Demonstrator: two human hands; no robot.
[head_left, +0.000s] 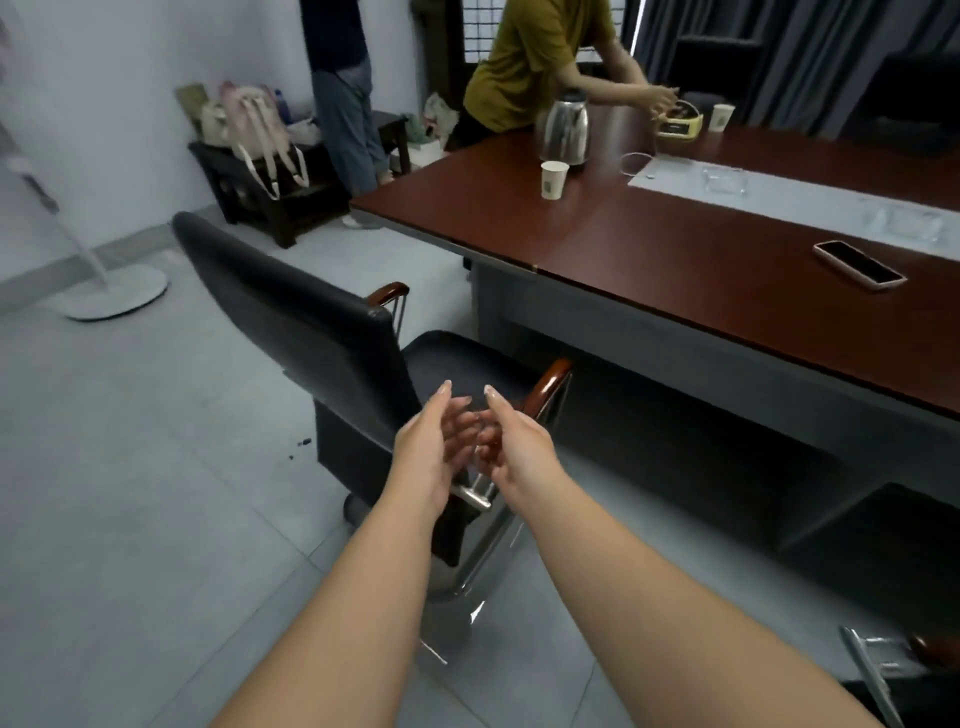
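My left hand and my right hand are stretched out in front of me, palms facing each other, fingers relaxed and almost touching. Neither hand holds anything. They hover over a black office chair with brown wooden armrests, which stands sideways between me and a long dark red table. Its near armrest lies just beyond my right hand.
On the table stand a steel kettle, two paper cups, a phone and a yellow device that a person in an olive shirt handles. A second person stands by a dark bench with bags. A fan base sits on the grey floor at left.
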